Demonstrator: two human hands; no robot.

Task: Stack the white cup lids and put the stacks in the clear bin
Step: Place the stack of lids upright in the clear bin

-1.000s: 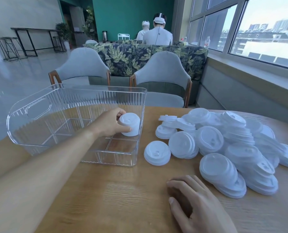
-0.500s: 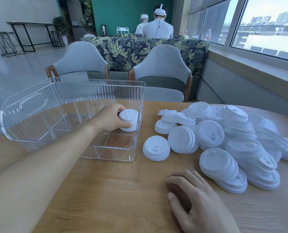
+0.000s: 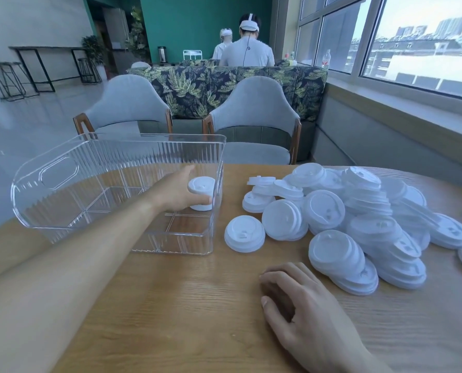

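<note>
The left hand [image 3: 177, 191] reaches inside the clear bin [image 3: 63, 205], its fingers [image 3: 203, 201] curled around a short stack of lids [image 3: 201, 192] by the right wall. The right hand [image 3: 305, 316] rests flat on the worktop [image 3: 184, 305], beside the heap of loose lids [image 3: 359, 222].

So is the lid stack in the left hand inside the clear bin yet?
Inside. The lid stack stands upright within the clear bin walls at the right end, left hand wrapped around it.

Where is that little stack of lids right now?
The stack of lids stands inside the clear bin, by its right wall, gripped by the left hand.
</note>
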